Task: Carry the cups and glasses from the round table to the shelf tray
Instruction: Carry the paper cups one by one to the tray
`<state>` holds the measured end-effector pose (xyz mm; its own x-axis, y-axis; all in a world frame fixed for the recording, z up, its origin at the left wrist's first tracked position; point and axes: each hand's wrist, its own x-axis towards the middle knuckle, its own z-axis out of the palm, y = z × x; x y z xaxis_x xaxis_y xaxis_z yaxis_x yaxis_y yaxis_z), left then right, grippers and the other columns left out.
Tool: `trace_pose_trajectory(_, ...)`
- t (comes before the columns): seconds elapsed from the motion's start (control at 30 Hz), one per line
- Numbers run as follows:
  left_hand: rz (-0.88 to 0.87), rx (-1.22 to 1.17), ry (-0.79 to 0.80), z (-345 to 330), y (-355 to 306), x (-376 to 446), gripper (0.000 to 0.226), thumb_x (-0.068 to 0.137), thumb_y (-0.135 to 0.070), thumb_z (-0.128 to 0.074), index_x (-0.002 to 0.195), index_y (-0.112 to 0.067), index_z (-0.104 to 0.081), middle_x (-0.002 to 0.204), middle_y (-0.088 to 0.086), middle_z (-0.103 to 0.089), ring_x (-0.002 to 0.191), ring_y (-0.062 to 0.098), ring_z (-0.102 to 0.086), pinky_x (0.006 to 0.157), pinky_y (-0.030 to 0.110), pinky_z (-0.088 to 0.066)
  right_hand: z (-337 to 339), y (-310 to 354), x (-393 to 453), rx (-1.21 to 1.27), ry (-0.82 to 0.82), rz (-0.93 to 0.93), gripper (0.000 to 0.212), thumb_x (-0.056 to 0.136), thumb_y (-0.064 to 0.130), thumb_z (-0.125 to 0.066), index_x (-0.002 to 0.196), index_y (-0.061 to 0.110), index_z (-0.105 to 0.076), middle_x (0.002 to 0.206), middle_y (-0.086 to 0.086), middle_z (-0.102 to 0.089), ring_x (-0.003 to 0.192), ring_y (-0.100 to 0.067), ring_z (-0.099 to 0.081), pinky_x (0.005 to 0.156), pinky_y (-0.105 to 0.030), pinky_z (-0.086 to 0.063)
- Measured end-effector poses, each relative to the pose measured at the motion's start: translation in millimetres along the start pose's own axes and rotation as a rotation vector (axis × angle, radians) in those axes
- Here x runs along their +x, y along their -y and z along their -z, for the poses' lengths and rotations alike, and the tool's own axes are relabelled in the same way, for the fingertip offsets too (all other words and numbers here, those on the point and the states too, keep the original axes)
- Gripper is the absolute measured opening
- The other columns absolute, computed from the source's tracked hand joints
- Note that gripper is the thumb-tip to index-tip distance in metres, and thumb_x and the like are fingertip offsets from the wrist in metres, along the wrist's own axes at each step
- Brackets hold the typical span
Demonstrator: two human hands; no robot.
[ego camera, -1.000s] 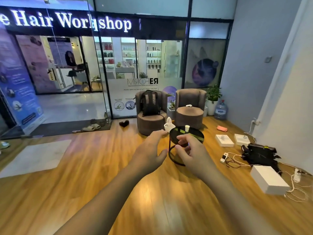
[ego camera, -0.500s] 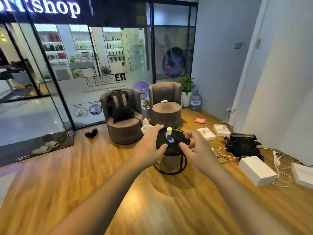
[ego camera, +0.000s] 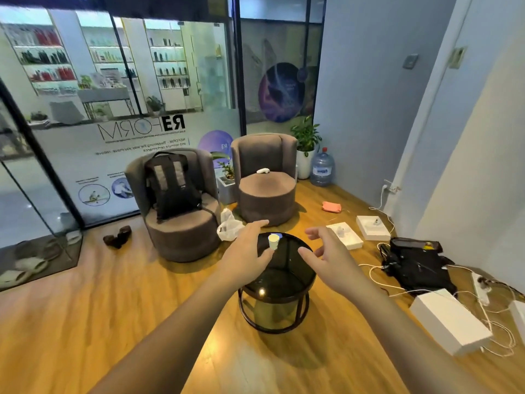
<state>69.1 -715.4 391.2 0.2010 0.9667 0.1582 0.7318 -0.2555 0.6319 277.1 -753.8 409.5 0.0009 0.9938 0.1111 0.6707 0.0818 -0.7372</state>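
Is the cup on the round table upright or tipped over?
Upright: the white cup stands on the round table, its round mouth facing up, neither hand touching it.

Two empty, spread hands, left hand (ego camera: 246,251) and right hand (ego camera: 326,255), above round table (ego camera: 287,282) with cup (ego camera: 273,241).

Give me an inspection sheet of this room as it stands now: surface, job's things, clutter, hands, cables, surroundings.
Surface: round table with a dark glass top on a black ring frame, standing on the wood floor.
Job's things: one small white cup upright on the far part of the table; no other cups or glasses seen; no shelf tray in view.
Clutter: white boxes on the floor at right, a black bag, a white plastic bag.
Hands: left hand open, beside the cup; right hand open, over the table's right edge; neither holds anything.
Cables: white cords and a power strip along the right wall.
Surroundings: two brown armchairs, one carrying a backpack; water jug; glass shopfront.
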Motion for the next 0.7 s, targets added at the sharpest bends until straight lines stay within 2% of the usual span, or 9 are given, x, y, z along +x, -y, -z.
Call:
trace_pose_trajectory(0.13, 0.028, -0.001, 0.008, -13.6, 39.0, 73.2, 0.064, 0.095, -0.037, -0.065, 0.15, -0.036, -0.032, 0.155, -0.011, -0.042, 0.142, 0.011, -0.041, 0.112, 0.037, -0.044, -19.1, -18.9, 87.3, -0.002, 0.043, -0.038, 0.044, 0.096, 0.042, -0.062, 0.135, 0.034, -0.045, 0.131, 0.01, -0.051, 0.092, -0.006, -0.06, 0.076, -0.023, -0.056)
trace_pose_trajectory(0.23, 0.089, -0.018, 0.038, -29.8, 73.6, 135.2, 0.064, 0.095, -0.037, -0.066, 0.149, -0.036, -0.032, 0.153, -0.011, -0.044, 0.14, 0.012, -0.043, 0.112, 0.04, -0.045, -42.8, -42.2, 151.0, 0.002, 0.084, -0.066, 0.044, 0.096, 0.042, -0.062, 0.136, 0.034, -0.045, 0.13, 0.01, -0.051, 0.093, -0.007, -0.061, 0.077, -0.024, -0.055)
trace_pose_trajectory(0.4, 0.137, -0.062, 0.124, -80.0, 144.9, 249.7, 0.061, 0.095, -0.032, -0.067, 0.147, -0.034, -0.035, 0.148, -0.009, -0.047, 0.135, 0.013, -0.047, 0.098, 0.024, -0.043, -100.4, -95.4, 268.9, -0.023, 0.128, -0.146, 0.045, 0.096, 0.04, -0.063, 0.136, 0.033, -0.044, 0.133, 0.009, -0.05, 0.096, -0.01, -0.061, 0.08, -0.027, -0.055)
trace_pose_trajectory(0.57, 0.229, -0.095, 0.229, -144.5, 228.6, 375.8, 0.065, 0.092, -0.032, -0.071, 0.146, -0.033, -0.035, 0.149, -0.009, -0.047, 0.133, 0.015, -0.051, 0.104, 0.036, -0.051, -162.6, -158.5, 395.1, -0.034, 0.17, -0.23, 0.046, 0.096, 0.037, -0.063, 0.136, 0.029, -0.044, 0.134, 0.006, -0.048, 0.097, -0.013, -0.061, 0.082, -0.029, -0.054)
trace_pose_trajectory(0.7, 0.288, -0.133, 0.335, -194.0, 287.1, 461.2, 0.07, 0.09, -0.029, -0.074, 0.148, -0.033, -0.034, 0.149, -0.01, -0.047, 0.133, 0.014, -0.05, 0.107, 0.042, -0.049, -214.5, -217.0, 479.8, -0.05, 0.221, -0.316, 0.047, 0.094, 0.038, -0.065, 0.135, 0.031, -0.042, 0.131, 0.009, -0.046, 0.093, -0.012, -0.059, 0.077, -0.03, -0.053)
